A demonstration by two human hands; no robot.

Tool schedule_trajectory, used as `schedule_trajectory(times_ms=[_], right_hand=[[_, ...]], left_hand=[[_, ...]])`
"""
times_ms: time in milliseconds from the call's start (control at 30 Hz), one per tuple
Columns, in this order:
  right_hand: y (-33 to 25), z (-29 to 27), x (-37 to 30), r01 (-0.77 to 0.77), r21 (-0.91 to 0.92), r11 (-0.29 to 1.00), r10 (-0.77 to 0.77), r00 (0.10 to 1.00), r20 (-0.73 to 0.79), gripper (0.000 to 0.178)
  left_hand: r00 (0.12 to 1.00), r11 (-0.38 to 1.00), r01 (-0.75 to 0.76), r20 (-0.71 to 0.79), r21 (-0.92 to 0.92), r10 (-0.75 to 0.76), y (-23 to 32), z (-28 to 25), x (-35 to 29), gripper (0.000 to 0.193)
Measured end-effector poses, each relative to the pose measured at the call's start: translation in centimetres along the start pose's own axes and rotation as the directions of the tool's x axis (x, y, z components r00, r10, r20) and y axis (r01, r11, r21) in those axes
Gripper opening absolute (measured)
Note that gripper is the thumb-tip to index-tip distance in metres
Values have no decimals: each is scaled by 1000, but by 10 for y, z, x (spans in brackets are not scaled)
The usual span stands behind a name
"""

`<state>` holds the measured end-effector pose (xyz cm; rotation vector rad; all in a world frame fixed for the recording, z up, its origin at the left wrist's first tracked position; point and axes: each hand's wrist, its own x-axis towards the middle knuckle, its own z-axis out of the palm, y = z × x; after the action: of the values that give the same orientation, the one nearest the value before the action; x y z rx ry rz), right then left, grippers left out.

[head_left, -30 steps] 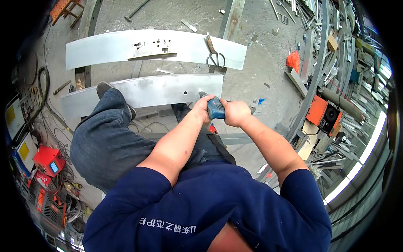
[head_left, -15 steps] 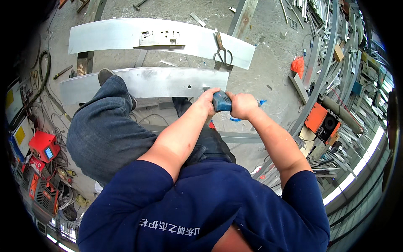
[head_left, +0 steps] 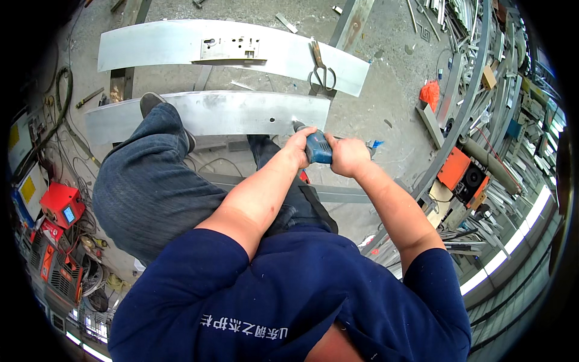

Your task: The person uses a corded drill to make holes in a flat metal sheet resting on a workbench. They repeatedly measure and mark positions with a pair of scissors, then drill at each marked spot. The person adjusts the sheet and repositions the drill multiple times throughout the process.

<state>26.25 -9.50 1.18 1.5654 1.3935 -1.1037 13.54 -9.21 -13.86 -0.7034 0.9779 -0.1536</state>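
A blue power drill (head_left: 318,148) is held between my two hands at the near edge of a silver metal plate (head_left: 199,113). My left hand (head_left: 299,148) wraps the drill's left side, and my right hand (head_left: 350,157) is closed round its rear right side. The drill's nose points up and left at the plate's right part; whether the bit touches the metal is too small to tell. Just left of it, a round dark hole (head_left: 272,120) pierces the plate. My left foot (head_left: 152,102) is at this plate's left part.
A second metal plate (head_left: 145,45) lies beyond, with a slotted metal template (head_left: 230,49) and scissors (head_left: 319,67) on it. Steel beams (head_left: 353,25) run below the plates. A red machine (head_left: 62,206) and cables stand left; metal offcuts and an orange-black machine (head_left: 461,175) are right.
The whole view has shifted slightly, with the plates now a little higher in the picture. Both hands stay on the drill at nearly the same spot on the near plate.
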Motion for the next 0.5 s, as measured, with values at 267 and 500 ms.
schedule_trajectory(times_ms=[267,500], right_hand=[[-2,34,-5,13,46,999,-8,994,-111,74],[-5,29,-4,-7,35,999,9,998,-57,74]], left_hand=[[999,998,-16,-46,61,19,-9,-7,0,32],[1000,997,16,-27,71,-15,-6,-11,3,31]])
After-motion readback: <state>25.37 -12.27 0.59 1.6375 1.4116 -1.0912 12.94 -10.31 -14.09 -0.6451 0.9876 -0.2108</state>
